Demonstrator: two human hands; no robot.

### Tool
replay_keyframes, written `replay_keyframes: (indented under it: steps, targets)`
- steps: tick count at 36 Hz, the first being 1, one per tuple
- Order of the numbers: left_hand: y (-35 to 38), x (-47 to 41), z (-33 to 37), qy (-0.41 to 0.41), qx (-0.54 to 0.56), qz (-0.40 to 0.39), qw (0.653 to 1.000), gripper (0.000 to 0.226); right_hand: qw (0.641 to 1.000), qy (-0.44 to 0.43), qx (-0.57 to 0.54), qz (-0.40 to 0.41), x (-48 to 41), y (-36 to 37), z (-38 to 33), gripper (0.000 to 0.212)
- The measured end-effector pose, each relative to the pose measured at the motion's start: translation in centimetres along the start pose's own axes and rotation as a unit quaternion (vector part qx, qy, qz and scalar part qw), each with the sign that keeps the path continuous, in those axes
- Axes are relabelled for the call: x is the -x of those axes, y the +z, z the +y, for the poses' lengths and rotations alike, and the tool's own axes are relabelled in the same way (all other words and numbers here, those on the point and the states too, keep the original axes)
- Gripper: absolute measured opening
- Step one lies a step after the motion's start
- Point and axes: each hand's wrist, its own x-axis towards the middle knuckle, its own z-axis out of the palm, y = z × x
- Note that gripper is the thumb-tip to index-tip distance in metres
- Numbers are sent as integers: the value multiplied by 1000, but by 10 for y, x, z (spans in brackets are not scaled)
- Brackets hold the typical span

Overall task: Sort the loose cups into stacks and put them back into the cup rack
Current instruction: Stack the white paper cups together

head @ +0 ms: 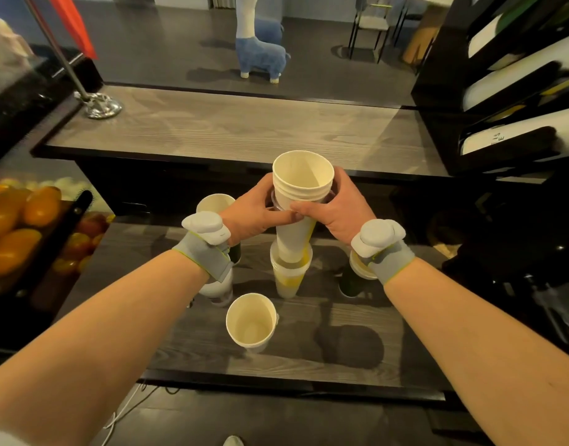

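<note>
- While the tall stack (301,185) of paper cups is held over the lower worktop (341,333), the left hand (257,209) wraps it from one side and the right hand (341,207) from the other. Each grip is curled round the upper cups, and the thumbs meet at the front.
- Two grips probably keep so long a column from bending or sliding apart.
- The tall stack's foot sits at the mouth of a shorter yellow-marked stack (288,278) on the worktop. I judge the two are being nested; whether they are fully seated cannot be told.
- Loose cups stand mouth up round it, likely waiting their turn: a front cup (251,321), a back cup (214,202), and others partly hidden under the wrists.
- The cup rack (437,91) stands to the right, its slanted slots already holding white stacks. It is well apart from the hands, so loading is not yet done.
</note>
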Motion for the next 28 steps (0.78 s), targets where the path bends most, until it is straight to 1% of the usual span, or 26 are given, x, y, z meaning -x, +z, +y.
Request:
replay_keyframes:
  steps: [3,7,13,18,22,28]
  targets:
    - [2,-1,-1,3,1,-5,1000,91,1000,-1,-7,6,1,0,1,79]
    - [3,-1,-2,1,11,-16,1000,90,1000,-5,10,13,2,0,3,77]
    - [9,1,-6,-20,21,-18,999,92,999,3,-6,39,7,5,5,78]
    - [11,0,-7,-28,36,-34,998,96,999,10,-27,39,9,7,8,79]
    - [14,0,-10,-45,22,-56,997,95,997,6,-54,48,8,2,7,77]
    - [20,3,-14,-55,2,-70,996,96,999,5,-31,14,6,-5,-5,71]
